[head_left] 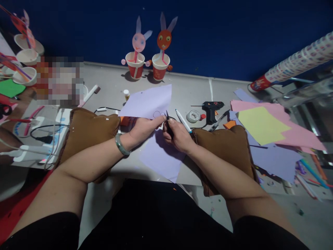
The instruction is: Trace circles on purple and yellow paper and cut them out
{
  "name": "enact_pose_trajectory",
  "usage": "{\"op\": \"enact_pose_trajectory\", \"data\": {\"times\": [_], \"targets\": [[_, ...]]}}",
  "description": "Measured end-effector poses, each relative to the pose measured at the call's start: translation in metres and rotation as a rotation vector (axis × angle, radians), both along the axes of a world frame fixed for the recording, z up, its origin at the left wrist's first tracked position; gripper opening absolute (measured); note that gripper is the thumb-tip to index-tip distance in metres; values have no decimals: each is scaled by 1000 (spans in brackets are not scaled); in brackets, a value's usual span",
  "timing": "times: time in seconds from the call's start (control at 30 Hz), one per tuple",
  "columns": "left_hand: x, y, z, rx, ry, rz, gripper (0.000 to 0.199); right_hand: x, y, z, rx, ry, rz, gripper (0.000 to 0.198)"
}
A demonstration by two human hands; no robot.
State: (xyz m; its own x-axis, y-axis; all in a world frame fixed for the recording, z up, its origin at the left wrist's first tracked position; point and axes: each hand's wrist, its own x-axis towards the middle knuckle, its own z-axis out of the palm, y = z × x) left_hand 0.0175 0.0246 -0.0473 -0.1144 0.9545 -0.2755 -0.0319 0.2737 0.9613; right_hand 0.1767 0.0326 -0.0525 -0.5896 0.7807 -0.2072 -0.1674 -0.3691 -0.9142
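Nearest the lens: dark-clothed lap, then both bare forearms running forward and inward, each resting on a brown cushion (pixel 88 133) on the counter (pixel 192 92). A second brown cushion (pixel 229 149) lies under the right forearm. Green bangle (pixel 121 145) on the left wrist.

Left hand (pixel 142 129): palm down, fingers extended toward the right, thumb and forefinger pinched on the edge of a lilac paper sheet (pixel 151 100). Hand is closed on the paper, not spread.

Right hand (pixel 178 136): curled into a loose fist around a pair of dark scissors (pixel 168 125); a white pen (pixel 183 121) is also tucked in this hand, sticking out above the knuckles.

The two hands meet almost fingertip to fingertip. The lilac sheet runs between them: its upper part rises beyond the hands, its lower part hangs below them over the counter edge. A small pencilled outline shows on the sheet just beyond the left fingertips.

Scissors: long axis roughly upright in view, tips pointing away from the person, at the sheet's edge beside the left forefinger. Whether the blades are parted cannot be told.

Pen: long axis diagonal, tip up and to the left, away from the person.

Beyond the right hand: tape roll (pixel 193 116), black glue gun (pixel 212 108).
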Motion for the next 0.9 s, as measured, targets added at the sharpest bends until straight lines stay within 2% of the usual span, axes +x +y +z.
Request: {"op": "enact_pose_trajectory", "data": {"times": [0.2,0.43,0.63,0.9], "targets": [[2,0,7,-32,3,15,38,0,0,2,3,-7,-7,52],[1,1,1,4,-41,11,41,1,1,4,10,-38,-7,54],[2,0,9,-28,-12,19,40,1,1,5,19,-39,-8,53],[1,1,3,90,-77,-10,37,3,3,5,29,-44,3,52]]}}
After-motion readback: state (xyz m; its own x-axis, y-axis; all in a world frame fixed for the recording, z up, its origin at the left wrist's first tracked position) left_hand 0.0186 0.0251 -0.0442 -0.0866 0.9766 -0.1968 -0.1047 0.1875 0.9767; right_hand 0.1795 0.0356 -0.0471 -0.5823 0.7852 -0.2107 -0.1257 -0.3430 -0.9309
